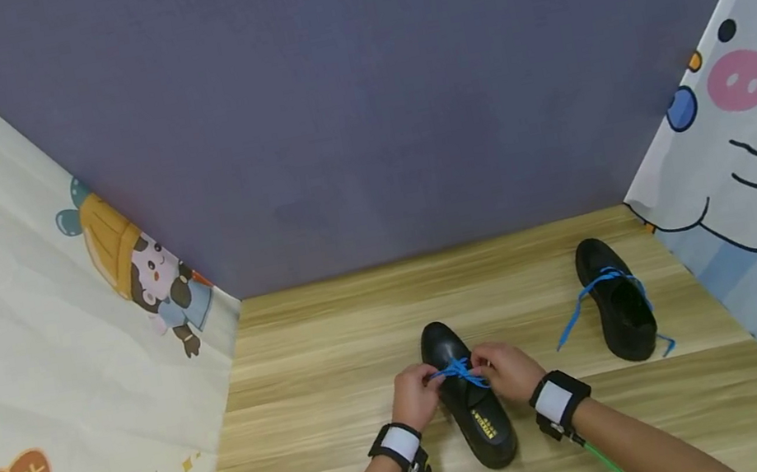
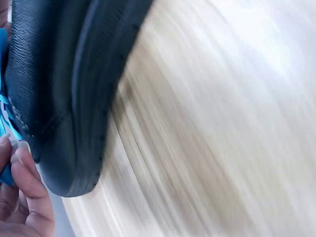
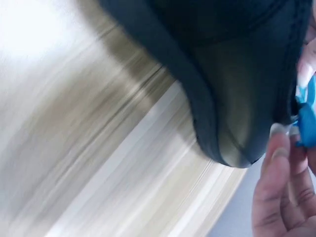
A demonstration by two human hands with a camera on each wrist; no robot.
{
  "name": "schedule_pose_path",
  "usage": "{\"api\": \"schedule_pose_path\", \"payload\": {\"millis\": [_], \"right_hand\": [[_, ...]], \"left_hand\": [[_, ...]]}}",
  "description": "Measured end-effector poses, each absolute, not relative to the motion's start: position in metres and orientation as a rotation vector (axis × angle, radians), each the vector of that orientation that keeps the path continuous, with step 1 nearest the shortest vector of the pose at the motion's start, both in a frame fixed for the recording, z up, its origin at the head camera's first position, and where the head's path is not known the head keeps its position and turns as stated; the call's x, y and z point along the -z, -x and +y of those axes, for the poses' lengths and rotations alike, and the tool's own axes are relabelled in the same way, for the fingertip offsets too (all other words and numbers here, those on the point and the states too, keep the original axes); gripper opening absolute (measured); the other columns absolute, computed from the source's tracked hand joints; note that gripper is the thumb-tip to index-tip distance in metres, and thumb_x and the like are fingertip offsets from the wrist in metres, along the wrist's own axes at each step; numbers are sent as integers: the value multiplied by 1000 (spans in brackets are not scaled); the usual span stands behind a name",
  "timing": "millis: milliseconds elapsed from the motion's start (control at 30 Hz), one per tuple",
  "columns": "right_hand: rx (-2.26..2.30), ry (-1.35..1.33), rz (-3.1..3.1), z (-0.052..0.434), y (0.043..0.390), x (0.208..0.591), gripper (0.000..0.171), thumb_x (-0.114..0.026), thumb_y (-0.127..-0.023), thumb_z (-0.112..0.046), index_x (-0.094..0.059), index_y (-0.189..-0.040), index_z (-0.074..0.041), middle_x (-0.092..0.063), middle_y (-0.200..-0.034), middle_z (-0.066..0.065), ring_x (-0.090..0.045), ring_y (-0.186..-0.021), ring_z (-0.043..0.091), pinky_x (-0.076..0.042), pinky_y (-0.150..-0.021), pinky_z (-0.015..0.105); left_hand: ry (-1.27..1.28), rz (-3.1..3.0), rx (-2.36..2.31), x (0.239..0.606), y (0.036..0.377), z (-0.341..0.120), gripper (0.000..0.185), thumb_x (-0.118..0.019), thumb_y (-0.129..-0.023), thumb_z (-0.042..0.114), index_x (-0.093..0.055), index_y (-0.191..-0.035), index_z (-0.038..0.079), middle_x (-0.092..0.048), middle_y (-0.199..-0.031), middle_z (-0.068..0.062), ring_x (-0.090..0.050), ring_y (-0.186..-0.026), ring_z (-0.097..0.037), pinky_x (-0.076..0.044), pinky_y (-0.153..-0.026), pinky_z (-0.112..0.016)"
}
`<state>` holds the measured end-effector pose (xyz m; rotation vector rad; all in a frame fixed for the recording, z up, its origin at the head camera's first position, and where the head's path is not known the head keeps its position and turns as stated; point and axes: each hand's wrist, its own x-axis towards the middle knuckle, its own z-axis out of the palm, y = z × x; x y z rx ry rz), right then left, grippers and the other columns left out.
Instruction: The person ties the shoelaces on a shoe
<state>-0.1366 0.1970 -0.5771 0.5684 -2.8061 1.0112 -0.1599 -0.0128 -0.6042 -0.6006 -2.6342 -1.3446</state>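
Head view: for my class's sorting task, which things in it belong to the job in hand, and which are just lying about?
In the job:
- near shoe
- its blue lace, pinched on both sides

Just lying about:
- other shoe, untouched, perhaps the pair
- its trailing lace
- printed cloths, only a backdrop
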Motion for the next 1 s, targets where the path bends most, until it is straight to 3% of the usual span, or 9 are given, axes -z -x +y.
{"api": "schedule_pose_path", "payload": {"millis": [233, 433, 767, 1000], "right_hand": [[-883, -679, -2802, 204, 136, 579, 25, -68, -90, 4, -50, -81, -11, -46, -78, -6, -45, -69, 9, -41, -60, 27], [-1088, -633, -2806, 213, 136, 582, 26, -59, -91, 14, -47, -82, -7, -42, -78, -3, -48, -71, 7, -46, -61, 23], [-1211, -607, -2782, 224, 132, 580, 21, -58, -93, 12, -48, -84, -4, -50, -78, 4, -59, -66, 13, -51, -60, 23], [-1045, -483, -2777, 227, 129, 581, 19, -64, -93, 6, -53, -87, -7, -50, -81, -1, -53, -71, 11, -47, -63, 27]], "left_hand": [[759, -2611, 1019, 603, 161, -14, 9, -78, -79, 2, -71, -75, 7, -65, -73, -1, -61, -68, -14, -49, -63, -24], [782, -2618, 980, 601, 163, -17, 9, -76, -76, -1, -70, -75, 6, -65, -74, -1, -62, -70, -16, -50, -64, -25], [785, -2630, 977, 598, 164, -18, 10, -76, -77, -1, -70, -74, 6, -65, -74, -1, -62, -69, -15, -50, -63, -25], [812, -2648, 989, 598, 163, -18, 8, -75, -80, 1, -71, -77, 7, -64, -75, 0, -62, -69, -14, -50, -63, -24]]}}
